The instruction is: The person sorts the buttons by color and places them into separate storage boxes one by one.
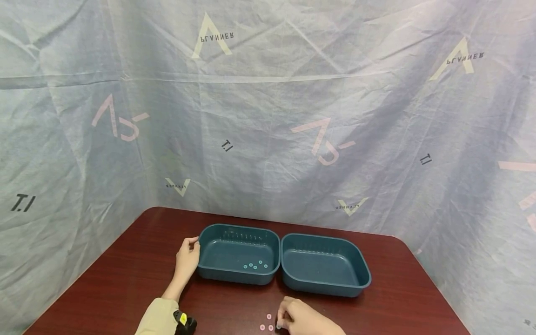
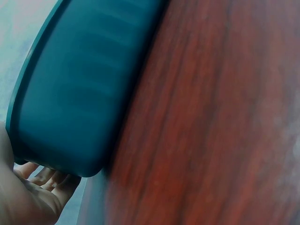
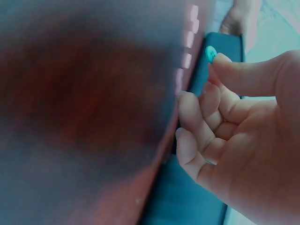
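Note:
Between its thumb and index fingertip my right hand (image 1: 302, 317) pinches a small teal button (image 3: 211, 54), low over the front of the table. Several pink buttons (image 1: 269, 317) lie on the tabletop just left of that hand. My left hand (image 1: 187, 256) grips the left end of a dark teal plastic bin (image 1: 234, 276), fingers at its rim and end wall. Several light blue buttons (image 1: 251, 265) rest on this bin's floor, toward its front right. The left wrist view shows the bin's long side wall (image 2: 79, 84) close up, with the left fingers (image 2: 44, 178) at its end.
A second teal bin (image 1: 324, 288) of the same shape stands right beside the first, with nothing seen inside. Both stand on a dark red wood-grain table (image 1: 125, 274). A printed grey cloth (image 1: 259, 107) hangs behind and along both sides. A black wrist device (image 1: 184, 322) sits on the left sleeve.

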Demonstrator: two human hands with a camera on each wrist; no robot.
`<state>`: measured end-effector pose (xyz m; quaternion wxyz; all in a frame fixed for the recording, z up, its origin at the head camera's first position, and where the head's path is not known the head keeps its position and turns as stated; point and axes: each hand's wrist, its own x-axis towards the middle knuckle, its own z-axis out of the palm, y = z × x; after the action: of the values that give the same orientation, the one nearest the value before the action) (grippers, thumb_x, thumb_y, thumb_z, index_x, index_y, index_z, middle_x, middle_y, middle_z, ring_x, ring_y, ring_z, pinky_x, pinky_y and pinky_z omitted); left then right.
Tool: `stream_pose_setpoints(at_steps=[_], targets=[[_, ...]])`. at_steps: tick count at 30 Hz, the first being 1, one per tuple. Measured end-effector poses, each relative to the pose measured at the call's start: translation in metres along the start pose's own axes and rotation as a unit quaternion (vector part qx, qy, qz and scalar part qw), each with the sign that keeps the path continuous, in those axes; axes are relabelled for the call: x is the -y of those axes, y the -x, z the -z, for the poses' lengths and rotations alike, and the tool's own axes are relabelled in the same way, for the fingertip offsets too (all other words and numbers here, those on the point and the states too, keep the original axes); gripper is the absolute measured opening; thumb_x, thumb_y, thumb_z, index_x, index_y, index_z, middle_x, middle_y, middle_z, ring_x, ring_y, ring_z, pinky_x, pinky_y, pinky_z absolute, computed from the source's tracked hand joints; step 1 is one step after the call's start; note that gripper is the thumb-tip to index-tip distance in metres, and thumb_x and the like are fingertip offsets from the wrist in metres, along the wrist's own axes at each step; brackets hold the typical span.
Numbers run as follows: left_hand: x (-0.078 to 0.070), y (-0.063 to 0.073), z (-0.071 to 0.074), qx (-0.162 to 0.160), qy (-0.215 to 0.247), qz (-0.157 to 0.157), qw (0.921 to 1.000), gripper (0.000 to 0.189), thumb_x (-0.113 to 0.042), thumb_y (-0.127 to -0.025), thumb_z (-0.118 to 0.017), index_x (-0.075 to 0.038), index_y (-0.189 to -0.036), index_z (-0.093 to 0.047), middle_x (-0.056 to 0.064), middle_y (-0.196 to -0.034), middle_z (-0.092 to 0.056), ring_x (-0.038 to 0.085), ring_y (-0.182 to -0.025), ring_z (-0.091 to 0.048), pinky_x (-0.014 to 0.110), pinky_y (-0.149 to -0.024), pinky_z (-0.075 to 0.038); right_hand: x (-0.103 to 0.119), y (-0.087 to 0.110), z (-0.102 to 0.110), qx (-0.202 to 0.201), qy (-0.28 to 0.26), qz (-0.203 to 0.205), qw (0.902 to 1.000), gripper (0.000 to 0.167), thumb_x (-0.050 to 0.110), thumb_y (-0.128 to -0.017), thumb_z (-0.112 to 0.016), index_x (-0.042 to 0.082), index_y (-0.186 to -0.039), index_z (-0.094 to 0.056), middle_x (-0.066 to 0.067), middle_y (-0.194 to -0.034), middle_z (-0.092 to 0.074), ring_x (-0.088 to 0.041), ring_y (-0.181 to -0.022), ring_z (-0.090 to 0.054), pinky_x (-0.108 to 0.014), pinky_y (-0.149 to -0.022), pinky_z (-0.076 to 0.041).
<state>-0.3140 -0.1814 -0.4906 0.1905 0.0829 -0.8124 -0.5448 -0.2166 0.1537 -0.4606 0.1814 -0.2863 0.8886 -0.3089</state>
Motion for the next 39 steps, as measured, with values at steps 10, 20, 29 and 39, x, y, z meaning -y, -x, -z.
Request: stream_pose_setpoints(at_steps=[10,20,29,39], targets=[[0.002,-0.002,0.002,-0.004,-0.001,0.003,1.0000,0.032,-0.012,-0.098,-0.041,0.003,-0.126,-0.050,0.028,-0.116,-0.058,0.038,-0.104,-0.057,0.044,-0.083,-0.045,0.006,-0.003,0.021,-0.074,0.009,0.104,0.9918,0.015,0.008,-0.089,-0.058,0.014,-0.075,-0.056,0.011,-0.074,-0.044,0.004,-0.065,-0.039,-0.015,-0.060,-0.038],[0.003,-0.004,0.001,-0.013,-0.005,-0.001,0.9999,0.032,-0.012,-0.098,-0.042,0.003,-0.124,-0.051,0.028,-0.114,-0.059,0.038,-0.102,-0.059,0.045,-0.082,-0.046,0.018,-0.012,0.033,-0.097,0.023,0.112,0.9887,0.017,0.011,-0.092,-0.058,0.015,-0.076,-0.055,0.008,-0.074,-0.043,0.001,-0.065,-0.040,-0.017,-0.060,-0.039],[0.004,-0.002,-0.001,-0.006,-0.007,0.000,1.0000,0.032,-0.013,-0.098,-0.042,0.002,-0.124,-0.051,0.027,-0.113,-0.060,0.036,-0.101,-0.059,0.041,-0.079,-0.047,0.027,-0.024,0.037,-0.116,0.044,0.124,0.9845,0.019,0.006,-0.093,-0.054,0.013,-0.075,-0.051,0.007,-0.074,-0.042,0.000,-0.066,-0.038,-0.017,-0.061,-0.038],[0.003,-0.001,-0.003,-0.024,-0.005,-0.011,0.9996,0.029,-0.011,-0.097,-0.044,0.004,-0.120,-0.054,0.027,-0.111,-0.061,0.037,-0.101,-0.059,0.045,-0.082,-0.048,0.027,-0.039,0.042,-0.135,0.025,0.115,0.9837,0.018,0.006,-0.095,-0.051,0.009,-0.078,-0.050,0.002,-0.077,-0.042,-0.004,-0.068,-0.040,-0.019,-0.062,-0.038]])
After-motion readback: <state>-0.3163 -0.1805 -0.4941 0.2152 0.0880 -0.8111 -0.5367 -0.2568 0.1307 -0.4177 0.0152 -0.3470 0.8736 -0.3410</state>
